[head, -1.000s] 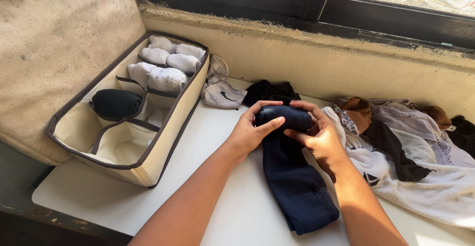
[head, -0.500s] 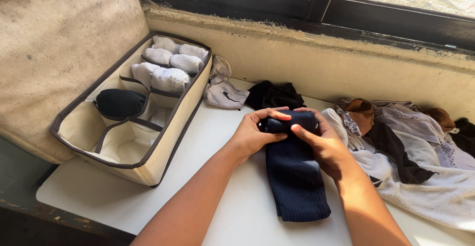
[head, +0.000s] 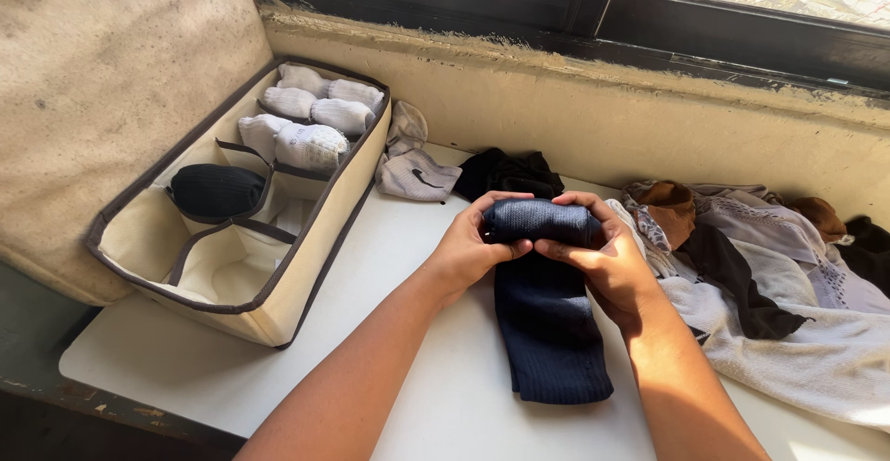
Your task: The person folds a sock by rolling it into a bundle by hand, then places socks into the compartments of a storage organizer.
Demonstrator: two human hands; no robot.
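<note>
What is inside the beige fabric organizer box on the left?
The organizer box holds white rolled socks in its far compartments and one black rolled sock in a middle one. The nearest compartments show only lining. Anything under the rolls is covered.

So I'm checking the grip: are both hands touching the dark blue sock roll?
Touching. The head view shows the left hand and right hand wrapped around the dark blue sock roll, fingers pressed on it.
</note>
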